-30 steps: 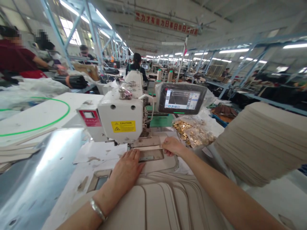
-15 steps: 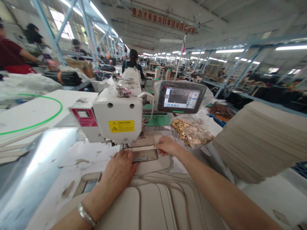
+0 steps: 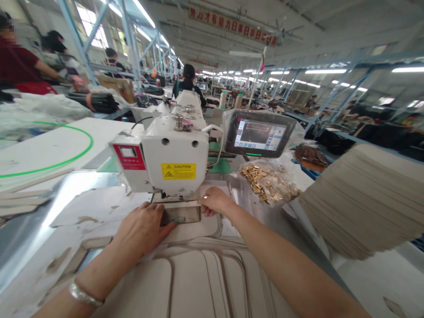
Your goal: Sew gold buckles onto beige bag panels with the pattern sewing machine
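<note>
Step in hand looked like seating a work piece under the automatic pattern sewing machine head [image 3: 175, 159]. Left hand [image 3: 142, 229] lay flat, fingers [image 3: 149, 211] open and spread, beside the dark metal slot [image 3: 180, 215] of the pattern template [image 3: 195, 232]. Right hand [image 3: 215, 201] sat just past the slot, fingers [image 3: 207, 198] curled down on the template's far edge; could not tell if they were pinching anything or only pressing.

The template was directly in front of the head, between both hands, with its front end right under the presser area. Needle and foot were too shadowed to read. Next move called for keeping the template flat and square to the head before it went further in.

The template looked pale beige with a rounded outline, its edge lying over nested beige panels [image 3: 195, 282] with curved seam-like lines, nearest the person. A tall stack of beige panels [image 3: 361, 201] sat to the right. Also on the table [image 3: 59, 145]: a bag of gold metal fittings [image 3: 270, 183] beside the touchscreen controller [image 3: 258, 134], which was wrapped in clear plastic.
</note>
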### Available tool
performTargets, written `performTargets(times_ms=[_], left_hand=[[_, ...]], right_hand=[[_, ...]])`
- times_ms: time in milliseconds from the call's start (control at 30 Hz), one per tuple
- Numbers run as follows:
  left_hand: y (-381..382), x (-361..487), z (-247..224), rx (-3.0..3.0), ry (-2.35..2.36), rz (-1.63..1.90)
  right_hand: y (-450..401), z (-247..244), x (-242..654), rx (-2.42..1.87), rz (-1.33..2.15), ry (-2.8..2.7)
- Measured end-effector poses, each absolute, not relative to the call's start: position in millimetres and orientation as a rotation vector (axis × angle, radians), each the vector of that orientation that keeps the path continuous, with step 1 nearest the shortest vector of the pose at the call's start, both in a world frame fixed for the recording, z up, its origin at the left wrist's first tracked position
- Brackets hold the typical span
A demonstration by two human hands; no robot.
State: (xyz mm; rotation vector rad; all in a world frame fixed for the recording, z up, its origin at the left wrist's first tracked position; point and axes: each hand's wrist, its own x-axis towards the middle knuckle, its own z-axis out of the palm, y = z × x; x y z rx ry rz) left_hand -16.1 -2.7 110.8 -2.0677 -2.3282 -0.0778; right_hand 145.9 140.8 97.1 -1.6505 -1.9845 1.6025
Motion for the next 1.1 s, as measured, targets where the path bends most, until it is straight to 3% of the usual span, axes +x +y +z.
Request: performTargets(times_ms=[400, 1100], left_hand=[[-10, -45, 108, -2.057, -2.316, -0.055], [6, -16, 140, -2.437, -2.334, -0.080]], right_hand=[[145, 101, 114, -1.643, 1.696, -2.022], [177, 105, 204, -1.799, 1.564, -1.941]])
